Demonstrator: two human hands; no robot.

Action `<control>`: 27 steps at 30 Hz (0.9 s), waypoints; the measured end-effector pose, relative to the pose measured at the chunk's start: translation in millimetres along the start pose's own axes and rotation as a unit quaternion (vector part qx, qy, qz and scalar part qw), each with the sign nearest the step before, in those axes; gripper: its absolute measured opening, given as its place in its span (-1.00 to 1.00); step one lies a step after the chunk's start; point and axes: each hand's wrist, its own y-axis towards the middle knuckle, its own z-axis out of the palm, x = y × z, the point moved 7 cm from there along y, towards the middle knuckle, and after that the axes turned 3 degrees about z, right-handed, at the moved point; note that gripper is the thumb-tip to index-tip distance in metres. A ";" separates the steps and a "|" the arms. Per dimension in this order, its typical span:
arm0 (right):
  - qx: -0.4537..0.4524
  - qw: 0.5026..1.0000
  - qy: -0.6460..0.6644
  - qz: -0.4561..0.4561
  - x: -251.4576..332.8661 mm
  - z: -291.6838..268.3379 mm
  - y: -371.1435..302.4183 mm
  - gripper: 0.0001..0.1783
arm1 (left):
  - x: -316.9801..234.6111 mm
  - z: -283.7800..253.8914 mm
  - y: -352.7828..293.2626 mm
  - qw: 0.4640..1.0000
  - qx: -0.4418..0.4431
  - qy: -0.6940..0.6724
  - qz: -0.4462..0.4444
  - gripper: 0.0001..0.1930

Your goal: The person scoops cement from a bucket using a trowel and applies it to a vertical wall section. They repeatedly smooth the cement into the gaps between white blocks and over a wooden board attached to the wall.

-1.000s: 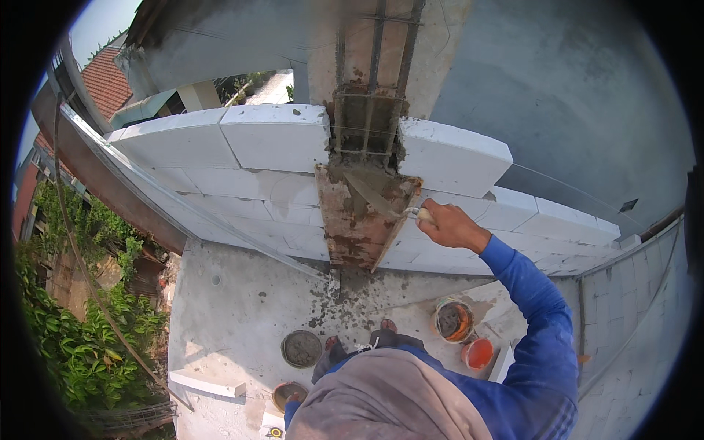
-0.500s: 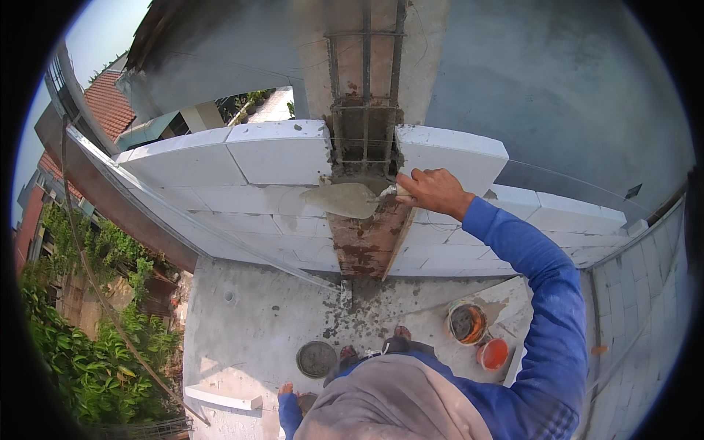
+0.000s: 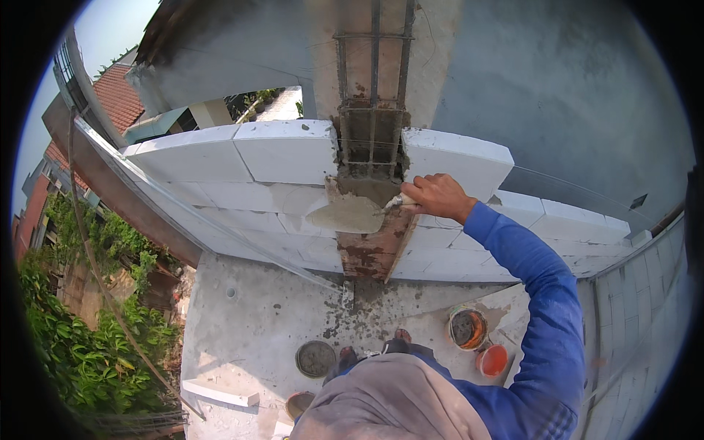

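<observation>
My right hand (image 3: 438, 196) is closed round the handle of a trowel (image 3: 345, 215) in front of the block wall. The broad blade points left and is coated in grey mortar. It hangs over the gap between the white blocks (image 3: 286, 152) on the left and those (image 3: 458, 158) on the right. Behind the blade, wet mortar (image 3: 367, 188) fills the foot of the gap, where a steel rebar cage (image 3: 375, 88) rises. Below it a mortar-stained wooden board (image 3: 364, 258) closes the front of the gap. My left hand is out of view.
On the concrete floor (image 3: 249, 323) stand a dark tub of mortar (image 3: 298, 358), an orange-lined bucket (image 3: 480, 328) and a red pail (image 3: 493, 361). A white block piece (image 3: 220, 393) lies lower left. A long pale bar (image 3: 202, 222) slants along the left wall; plants lie beyond the edge.
The trowel has dropped slightly, its blade turned more face-on, with my right hand a little lower. My left hand, at the lower edge before, has gone out of view, baring a round container there.
</observation>
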 end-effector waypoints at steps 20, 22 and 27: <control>-0.035 0.996 0.029 0.073 -8.3 12.3 -9.2 -0.52 | 1.0 -7.2 -14.8 0.999 -0.011 0.037 0.000 -0.19; -0.022 0.998 0.010 0.061 -13.3 17.0 -6.3 -0.51 | 2.8 -3.7 -15.5 0.999 -0.010 0.038 -0.002 -0.19; -0.045 0.990 0.016 0.129 -28.6 7.4 -10.0 -0.51 | 7.6 -2.9 -19.9 0.999 -0.009 0.042 -0.007 -0.20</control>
